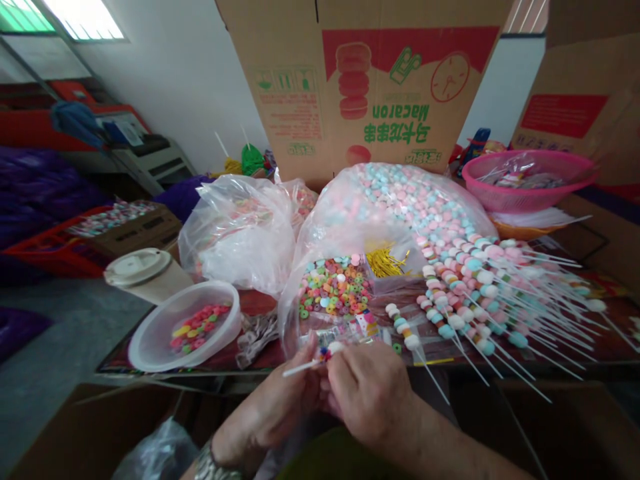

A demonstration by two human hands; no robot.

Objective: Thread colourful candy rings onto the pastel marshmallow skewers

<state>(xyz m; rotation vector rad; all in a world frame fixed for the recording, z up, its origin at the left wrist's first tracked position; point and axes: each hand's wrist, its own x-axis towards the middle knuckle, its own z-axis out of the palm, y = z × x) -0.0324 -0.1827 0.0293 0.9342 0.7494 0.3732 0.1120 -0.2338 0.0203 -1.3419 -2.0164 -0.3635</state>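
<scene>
Holding a white stick (pixel 300 368), hands (pixel 373 387) together, candy skewers (pixel 490 292) at right

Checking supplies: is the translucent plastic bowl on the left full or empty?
Neither, partly filled: colorful rings lie in the bowl, with bare plastic showing beside them.

Silvery linked wristband (pixel 211 465), olive-green clothing (pixel 336 457)
</scene>
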